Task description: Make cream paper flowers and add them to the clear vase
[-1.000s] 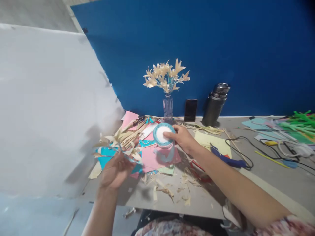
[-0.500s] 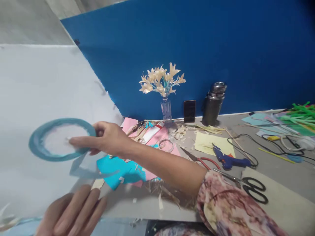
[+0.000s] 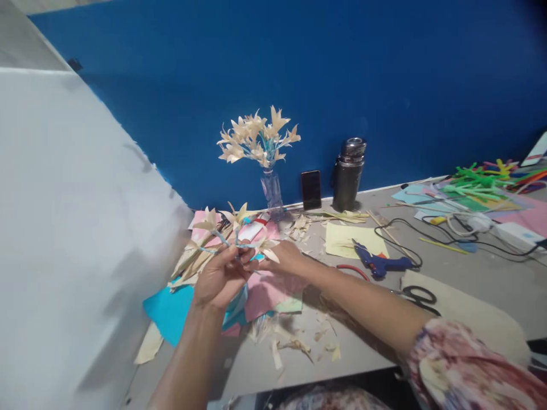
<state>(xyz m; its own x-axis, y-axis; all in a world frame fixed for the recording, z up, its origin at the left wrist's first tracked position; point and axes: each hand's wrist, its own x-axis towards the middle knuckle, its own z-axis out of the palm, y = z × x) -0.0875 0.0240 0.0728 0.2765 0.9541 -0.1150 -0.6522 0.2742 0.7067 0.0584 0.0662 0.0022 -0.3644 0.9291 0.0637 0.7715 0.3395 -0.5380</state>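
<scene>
A sprig of cream, pointed-petalled flowers on blue-wrapped stems [image 3: 237, 216] is held up above bright-blue paper [image 3: 168, 313] and pink paper [image 3: 267, 296], its stems pinched by the fingers of the left hand [image 3: 220, 279]. By the rightmost bloom, the right hand [image 3: 284, 259] is seen with fingers partly hidden; whether anything is pinched cannot be told. Farther right, a dark-blue glue gun [image 3: 378, 263] is laid on the grey table [image 3: 371, 370].

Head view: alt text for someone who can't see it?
The left hand holds blue-stemmed pale flowers above a littered table, the right hand close beside it. Behind stand a vase of similar flowers, a phone and a flask; a glue gun and scissors lie to the right.
</scene>
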